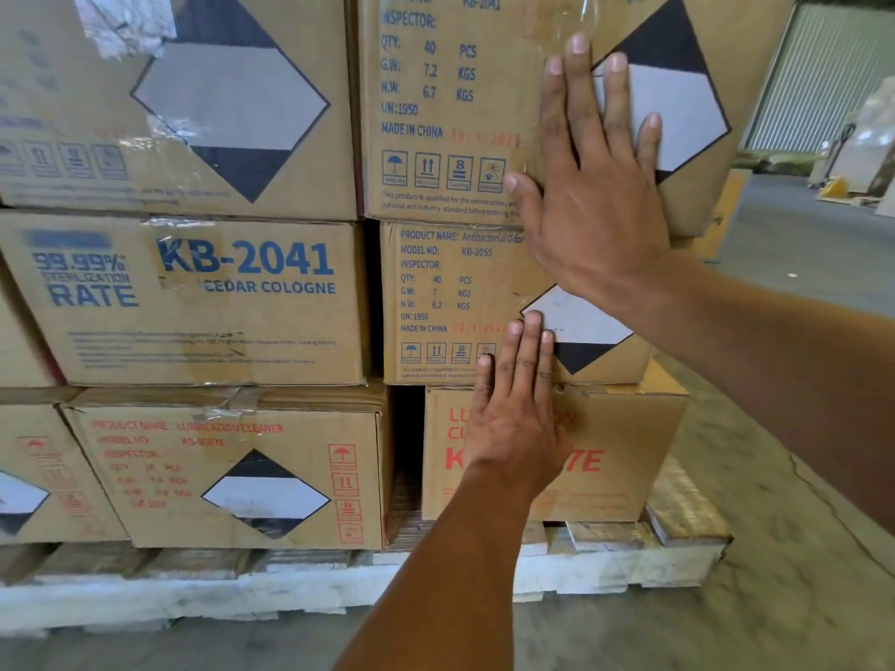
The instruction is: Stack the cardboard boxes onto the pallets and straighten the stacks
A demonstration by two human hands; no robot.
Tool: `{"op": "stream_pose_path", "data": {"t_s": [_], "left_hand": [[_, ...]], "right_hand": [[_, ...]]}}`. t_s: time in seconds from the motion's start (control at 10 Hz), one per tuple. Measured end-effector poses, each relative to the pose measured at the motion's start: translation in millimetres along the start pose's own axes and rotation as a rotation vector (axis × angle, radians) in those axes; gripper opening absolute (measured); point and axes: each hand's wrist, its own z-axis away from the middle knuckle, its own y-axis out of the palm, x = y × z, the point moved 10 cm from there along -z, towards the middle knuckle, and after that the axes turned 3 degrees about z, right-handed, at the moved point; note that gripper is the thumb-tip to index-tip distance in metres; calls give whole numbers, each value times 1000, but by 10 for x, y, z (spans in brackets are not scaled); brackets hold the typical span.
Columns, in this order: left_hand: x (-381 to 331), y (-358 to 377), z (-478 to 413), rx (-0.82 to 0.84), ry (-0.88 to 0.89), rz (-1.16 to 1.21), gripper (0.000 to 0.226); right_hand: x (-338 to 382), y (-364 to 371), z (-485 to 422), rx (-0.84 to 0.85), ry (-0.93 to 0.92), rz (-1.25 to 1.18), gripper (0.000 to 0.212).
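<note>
While both hands lie flat against the right-hand column of cartons, neither grips anything. The right hand presses on the front face of the top box, marked KB-2041, with its fingers straight and slightly spread over the diamond label; the heel of the hand hangs over the seam to the carton below. The left hand lies across the seam between the middle box, marked KB-2055, and the bottom box with red print. Its fingers are straight and close together, the tips touching the middle box, the palm on the bottom box. The left thumb cannot be made out.

The three cartons of this column are not flush. The top box overhangs the middle box on the right. The bottom box sits further right than the middle box, leaving a dark gap beside the red-printed carton of the neighbouring column.

That neighbouring column also holds the cedar cologne carton and, above it, a carton with a large diamond label. All cartons stand on a pale wooden pallet, which rests on the concrete floor. The top box touches the large-diamond carton along its left edge; the middle box stands just apart from the cedar cologne carton.
</note>
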Motion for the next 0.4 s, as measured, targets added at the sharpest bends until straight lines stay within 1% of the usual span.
{"op": "stream_pose_path", "data": {"t_s": [0.1,0.2,0.3,0.4], "left_hand": [[20,-20,1,6,3,-5,87],[-16,-70,50,42,40,-19,91],[-17,-112,199,-17,101,40,93],[80,-82,546,27,114,23,86]], "right_hand": [[5,12,-3,44,3,-15,75],[3,8,66,142,3,-25,76],[-60,-113,237,222,108,-120,76],[-71,-427,613,182,215,-250,70]]}}
